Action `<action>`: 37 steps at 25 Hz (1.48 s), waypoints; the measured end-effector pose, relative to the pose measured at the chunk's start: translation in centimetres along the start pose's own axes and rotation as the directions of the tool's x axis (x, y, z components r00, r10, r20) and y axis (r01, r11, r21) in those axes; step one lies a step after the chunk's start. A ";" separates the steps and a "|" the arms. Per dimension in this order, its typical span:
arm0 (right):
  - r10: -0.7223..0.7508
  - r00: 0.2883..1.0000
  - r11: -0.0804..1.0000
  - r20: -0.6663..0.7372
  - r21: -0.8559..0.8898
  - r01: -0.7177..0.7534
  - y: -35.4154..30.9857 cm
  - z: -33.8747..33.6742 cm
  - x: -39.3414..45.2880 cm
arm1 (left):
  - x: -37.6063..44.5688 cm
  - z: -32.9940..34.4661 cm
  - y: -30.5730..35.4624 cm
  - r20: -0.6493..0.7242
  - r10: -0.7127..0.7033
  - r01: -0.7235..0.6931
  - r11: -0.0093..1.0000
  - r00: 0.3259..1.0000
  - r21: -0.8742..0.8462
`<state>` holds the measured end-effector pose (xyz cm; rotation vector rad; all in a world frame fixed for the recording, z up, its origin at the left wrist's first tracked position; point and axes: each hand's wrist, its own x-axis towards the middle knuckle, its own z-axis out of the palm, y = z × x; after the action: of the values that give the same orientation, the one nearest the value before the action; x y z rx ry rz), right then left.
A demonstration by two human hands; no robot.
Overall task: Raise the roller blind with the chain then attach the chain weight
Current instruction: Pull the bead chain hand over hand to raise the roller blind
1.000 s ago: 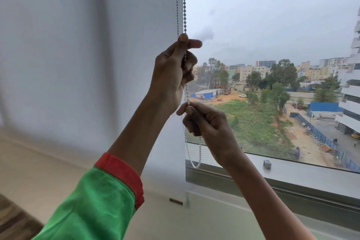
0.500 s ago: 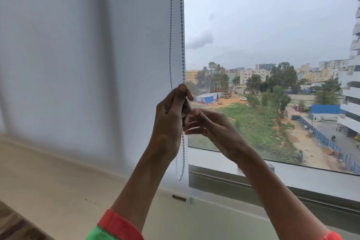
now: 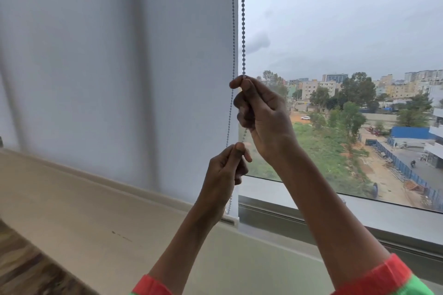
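Observation:
A white roller blind covers the left part of the window, its bottom bar close to the sill. A grey bead chain hangs in two strands along the blind's right edge. My right hand is higher up, pinching the right strand at its top between thumb and fingers. My left hand sits just below and to the left, fingers closed on the chain where the strands come down. The chain's loop runs behind my left hand. No chain weight shows.
The bare window pane on the right looks out on trees and buildings. A grey window frame runs below it. A beige sill stretches across the lower left, with wooden floor at the bottom left corner.
My left hand has dropped down along the chain from above. My right hand has risen and now grips the right strand higher than the left hand.

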<state>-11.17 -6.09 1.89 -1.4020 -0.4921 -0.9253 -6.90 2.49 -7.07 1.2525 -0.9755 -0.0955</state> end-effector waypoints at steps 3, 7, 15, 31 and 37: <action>-0.022 1.000 1.000 -0.003 -0.016 0.021 0.7 -0.9 -1.5 | 1.4 -1.0 0.9 -0.040 -0.065 0.067 0.995 0.997 0.068; 0.040 0.998 0.999 0.047 -0.017 -0.039 1.7 -1.9 -3.6 | 5.0 -1.3 5.5 -0.107 0.052 -0.052 0.999 0.993 0.000; 0.115 0.988 0.992 0.101 -0.062 -0.109 3.1 -3.4 -6.1 | 8.6 2.4 12.5 -0.081 0.180 -0.197 0.930 0.980 -0.311; 0.176 0.979 0.979 0.103 0.086 -0.185 -2.3 -2.9 0.9 | 1.6 2.2 2.8 -0.042 0.078 -0.083 0.986 0.996 -0.145; 0.079 0.997 0.996 -0.014 0.053 -0.078 -2.4 -0.5 2.2 | 1.2 1.1 2.0 -0.038 0.100 -0.102 0.993 0.994 -0.064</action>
<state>-11.89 -6.96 5.03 -1.3560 -0.4436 -0.8539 -7.74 1.76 -4.78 1.1391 -0.9967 -0.0262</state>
